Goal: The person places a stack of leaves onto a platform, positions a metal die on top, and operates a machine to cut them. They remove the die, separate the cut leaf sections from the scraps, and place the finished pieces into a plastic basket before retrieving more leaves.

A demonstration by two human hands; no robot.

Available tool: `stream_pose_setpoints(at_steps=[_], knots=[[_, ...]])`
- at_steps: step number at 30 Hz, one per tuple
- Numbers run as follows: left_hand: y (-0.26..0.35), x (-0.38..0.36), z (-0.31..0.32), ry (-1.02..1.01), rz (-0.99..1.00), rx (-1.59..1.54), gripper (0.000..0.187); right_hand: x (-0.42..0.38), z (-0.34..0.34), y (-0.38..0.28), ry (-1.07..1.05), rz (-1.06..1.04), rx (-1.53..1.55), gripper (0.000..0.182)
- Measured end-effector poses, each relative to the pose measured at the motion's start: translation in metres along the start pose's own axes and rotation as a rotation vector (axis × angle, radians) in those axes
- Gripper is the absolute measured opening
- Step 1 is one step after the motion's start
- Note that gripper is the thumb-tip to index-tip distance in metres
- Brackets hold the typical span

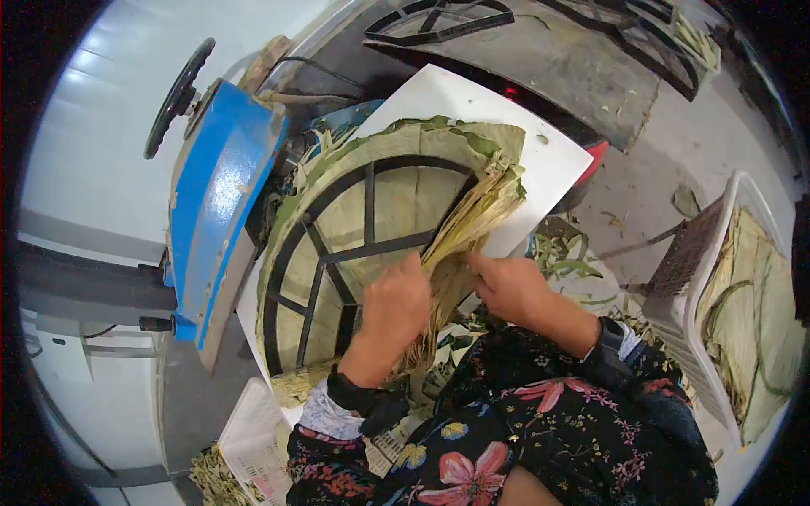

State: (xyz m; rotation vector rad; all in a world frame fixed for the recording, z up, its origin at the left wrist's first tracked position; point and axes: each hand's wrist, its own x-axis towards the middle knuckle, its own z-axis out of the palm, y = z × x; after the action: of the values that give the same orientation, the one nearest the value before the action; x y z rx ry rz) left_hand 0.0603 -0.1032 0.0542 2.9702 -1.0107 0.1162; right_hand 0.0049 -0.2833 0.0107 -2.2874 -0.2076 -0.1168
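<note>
A fan-shaped black frame (369,207) with several spokes lies on a wide layer of pale green dried leaves (337,180), on top of a white board (553,169). Along the frame's right side runs a folded bunch of dry leaves (472,215), its ragged ends pointing up and right. My left hand (396,295) is closed on the lower part of this bunch, beside the frame's edge. Just to the right, my right hand (515,287) is closed with its thumb and fingers at the bunch's outer edge. The fingertips of both hands are partly hidden.
A blue machine (224,202) with a black handwheel (179,97) stands at the left. On the right is a white plastic basket (692,287) of flat leaves. Leaf scraps (565,249) litter the floor. More black frames (439,21) lie at the back.
</note>
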Motion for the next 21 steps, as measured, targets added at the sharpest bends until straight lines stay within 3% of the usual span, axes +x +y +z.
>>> stream_pose_setpoints(at_steps=[2,5,10,12,13,14,21], knots=[[-0.002,0.002,-0.008,-0.029,-0.037,-0.023,0.017,-0.006,0.001,0.003,-0.172,0.092,-0.271,0.044],[-0.003,0.008,-0.023,-0.021,-0.075,-0.051,0.016,-0.009,0.005,0.007,-0.183,0.05,-0.359,0.049],[-0.007,0.012,0.005,-0.057,-0.042,0.041,0.017,-0.008,0.003,0.009,-0.168,0.037,-0.313,0.046],[0.001,0.011,0.019,0.046,-0.03,0.128,0.021,-0.009,0.005,0.01,-0.175,0.064,-0.292,0.045],[0.002,0.011,0.021,0.045,-0.03,0.127,0.021,-0.011,0.009,0.012,-0.067,0.069,-0.303,0.042],[0.002,0.009,0.022,0.08,-0.029,0.115,0.027,-0.012,0.012,0.013,0.037,0.074,-0.315,0.039],[0.014,0.009,0.005,0.015,-0.053,0.024,0.063,-0.009,0.012,0.014,-0.009,-0.031,-0.352,0.034]])
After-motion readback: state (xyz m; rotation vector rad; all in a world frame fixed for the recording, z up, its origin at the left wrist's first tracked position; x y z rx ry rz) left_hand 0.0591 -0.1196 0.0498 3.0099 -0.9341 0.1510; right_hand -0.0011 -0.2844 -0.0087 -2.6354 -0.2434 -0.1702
